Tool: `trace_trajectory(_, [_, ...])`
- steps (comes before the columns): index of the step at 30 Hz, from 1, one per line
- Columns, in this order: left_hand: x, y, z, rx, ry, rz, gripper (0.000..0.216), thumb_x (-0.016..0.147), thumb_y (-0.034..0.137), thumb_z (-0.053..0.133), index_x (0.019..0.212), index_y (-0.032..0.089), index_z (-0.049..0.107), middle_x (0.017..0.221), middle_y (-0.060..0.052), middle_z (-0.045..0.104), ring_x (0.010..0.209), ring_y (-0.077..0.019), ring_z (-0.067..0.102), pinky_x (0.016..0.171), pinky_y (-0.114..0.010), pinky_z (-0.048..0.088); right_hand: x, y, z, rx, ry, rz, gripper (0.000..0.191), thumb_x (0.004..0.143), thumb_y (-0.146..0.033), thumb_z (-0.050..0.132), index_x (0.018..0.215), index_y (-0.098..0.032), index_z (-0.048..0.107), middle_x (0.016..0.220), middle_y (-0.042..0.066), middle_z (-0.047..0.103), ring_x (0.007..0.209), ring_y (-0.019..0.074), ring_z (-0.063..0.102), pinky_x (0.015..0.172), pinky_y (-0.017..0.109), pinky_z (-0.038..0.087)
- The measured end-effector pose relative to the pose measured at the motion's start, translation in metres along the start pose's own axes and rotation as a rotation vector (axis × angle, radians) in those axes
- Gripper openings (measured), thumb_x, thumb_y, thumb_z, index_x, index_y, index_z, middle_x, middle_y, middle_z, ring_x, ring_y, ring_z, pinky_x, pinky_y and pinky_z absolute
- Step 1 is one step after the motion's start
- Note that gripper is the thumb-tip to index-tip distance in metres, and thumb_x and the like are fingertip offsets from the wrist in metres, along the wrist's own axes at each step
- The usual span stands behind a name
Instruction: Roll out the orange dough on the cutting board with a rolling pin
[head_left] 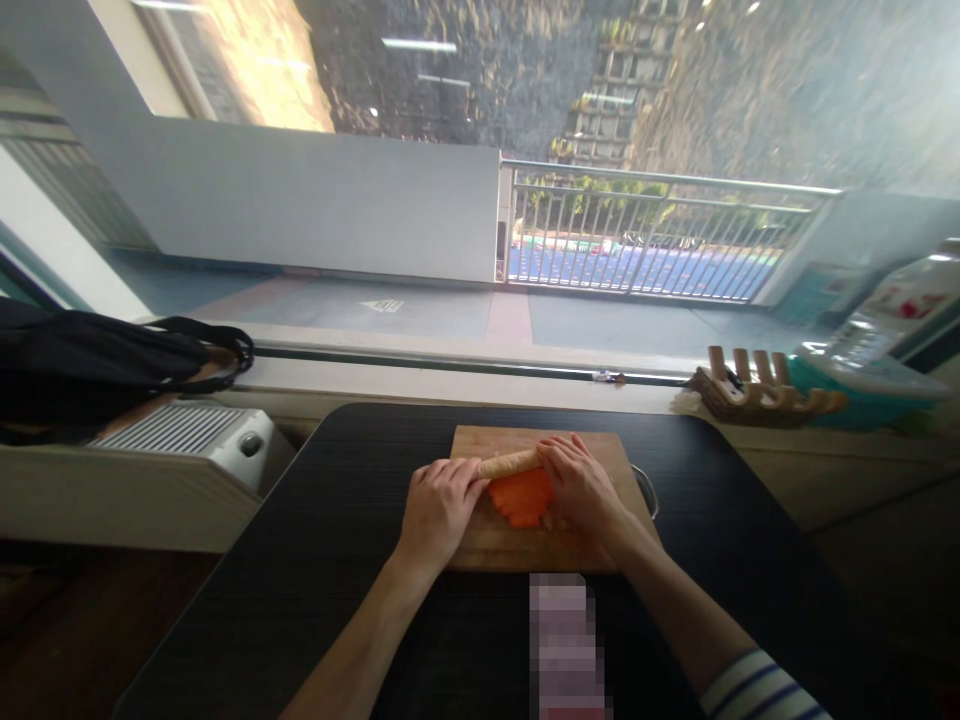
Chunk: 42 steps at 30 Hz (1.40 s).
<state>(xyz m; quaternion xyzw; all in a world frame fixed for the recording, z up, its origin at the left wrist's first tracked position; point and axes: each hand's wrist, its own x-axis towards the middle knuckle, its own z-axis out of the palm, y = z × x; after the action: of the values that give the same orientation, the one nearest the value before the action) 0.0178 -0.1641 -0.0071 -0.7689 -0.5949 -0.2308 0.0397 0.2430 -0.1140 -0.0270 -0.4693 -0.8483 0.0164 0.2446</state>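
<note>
A wooden cutting board (480, 545) lies on a black table (322, 560). On the board sit orange carrot pieces (521, 497). Above them lies a pale, long cylindrical thing (510, 463), maybe a knife handle or a root; I cannot tell which. My left hand (439, 505) is curled, its fingers closed around the left end of that pale thing. My right hand (577, 485) rests over its right end and the carrot, fingers curved down on it.
A metal handle (646, 487) sticks out from under the board's right edge. A white radiator (187, 435) and a black bag (97, 365) are at the left. A wooden rack (757, 388) and a bottle (892, 315) stand on the sill at the right.
</note>
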Motion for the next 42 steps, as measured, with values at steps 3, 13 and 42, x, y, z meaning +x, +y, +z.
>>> trace_trajectory(3, [-0.005, 0.0, 0.005, -0.012, 0.077, 0.03, 0.02, 0.088, 0.028, 0.058, 0.106, 0.021, 0.063, 0.105, -0.003, 0.071, 0.098, -0.0218, 0.062, 0.085, -0.037, 0.042, -0.009, 0.0, 0.001, -0.013, 0.007, -0.001, 0.033, 0.093, -0.013, 0.041, 0.118, -0.019, 0.061, 0.126, 0.01, 0.063, 0.12, 0.022, 0.055, 0.11, 0.047, 0.033])
trace_trajectory(13, [-0.009, -0.001, 0.007, -0.047, 0.133, 0.072, 0.019, 0.091, 0.03, 0.052, 0.104, 0.022, 0.064, 0.108, -0.004, 0.071, 0.098, -0.021, 0.063, 0.086, -0.038, 0.042, -0.022, -0.005, -0.004, -0.051, 0.029, -0.033, 0.038, 0.092, -0.012, 0.041, 0.126, -0.014, 0.057, 0.132, 0.014, 0.057, 0.128, 0.0243, 0.048, 0.11, 0.048, 0.035])
trace_trajectory(42, [-0.023, 0.038, -0.003, -0.161, -0.039, -0.03, 0.017, 0.089, 0.031, 0.056, 0.101, 0.022, 0.064, 0.106, -0.003, 0.071, 0.098, -0.021, 0.063, 0.084, -0.037, 0.044, -0.017, 0.002, -0.055, 0.022, -0.065, -0.071, 0.023, 0.085, -0.015, 0.049, 0.099, -0.02, 0.067, 0.104, 0.006, 0.071, 0.098, 0.0189, 0.063, 0.104, 0.043, 0.036])
